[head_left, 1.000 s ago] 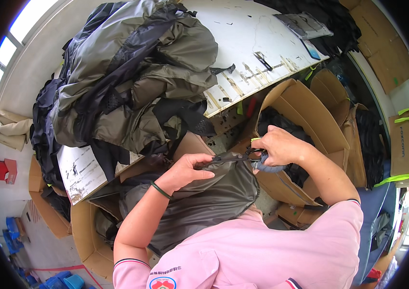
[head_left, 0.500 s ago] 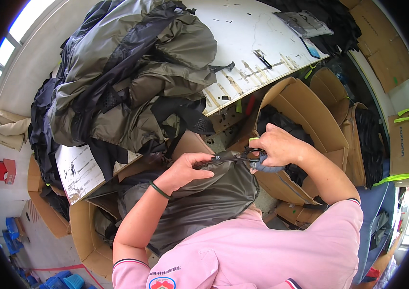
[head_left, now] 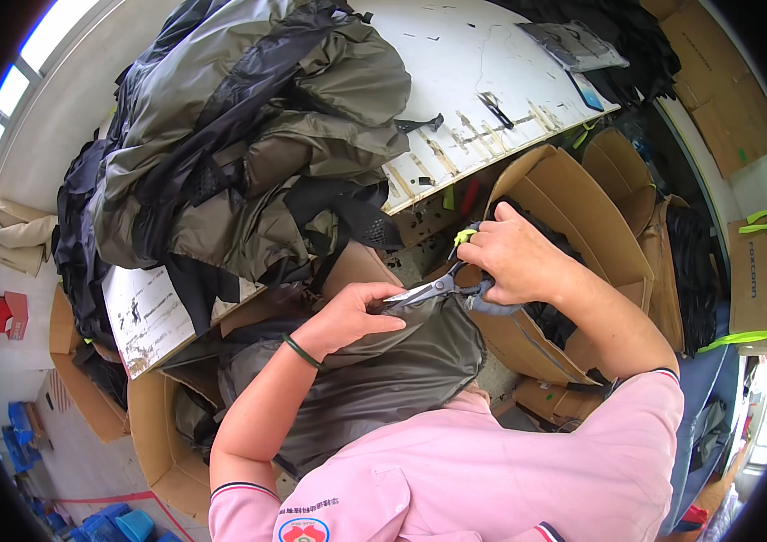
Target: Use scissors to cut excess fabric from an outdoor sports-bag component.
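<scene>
My left hand [head_left: 353, 316] pinches the top edge of a dark olive garment [head_left: 374, 379] that lies across my lap. A green band circles that wrist. My right hand [head_left: 511, 257] grips a pair of scissors [head_left: 433, 291] by grey handles. The metal blades point left and touch the cloth right at my left fingertips. A small yellow-green tag [head_left: 464, 237] sticks up beside my right thumb.
A white worktable [head_left: 483, 72] carries a big heap of olive and black jackets [head_left: 248, 154]. Open cardboard boxes [head_left: 573, 208] with dark fabric stand to my right. More boxes [head_left: 162, 434] sit lower left. A red box [head_left: 2, 312] lies far left.
My right hand with the scissors has moved slightly up and left, bringing the blades against the fabric edge. My left hand keeps its pinch.
</scene>
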